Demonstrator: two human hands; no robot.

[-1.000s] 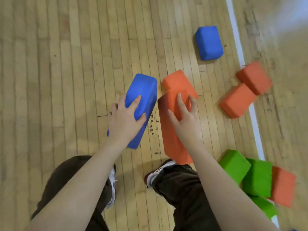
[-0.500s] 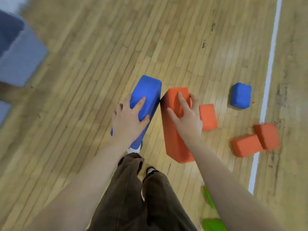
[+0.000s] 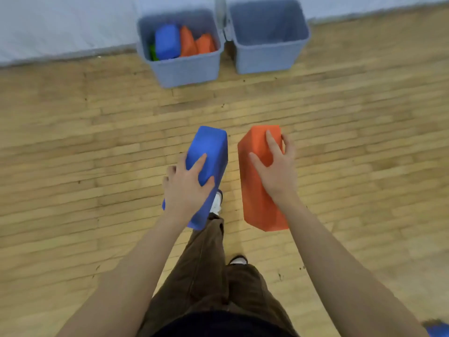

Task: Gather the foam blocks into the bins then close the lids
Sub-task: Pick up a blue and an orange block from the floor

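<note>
Holding blocks (image 3: pixel 184 43): left bin (image 3: pixel 189 69)

You carry a long blue foam block (image 3: pixel 210 156) and a long orange foam block (image 3: pixel 257 181) side by side, apart; ahead, the left bin (image 3: pixel 187 69) holds blocks, the right bin (image 3: pixel 264 59) stands open.

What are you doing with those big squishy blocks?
A person is tidying foam blocks into bins. The left hand grips a blue foam block and the right hand grips an orange foam block, both held above the wooden floor. Ahead by the wall stand two grey bins without lids on: the left bin already holds blue, orange and green blocks, and the right bin looks empty.
</note>
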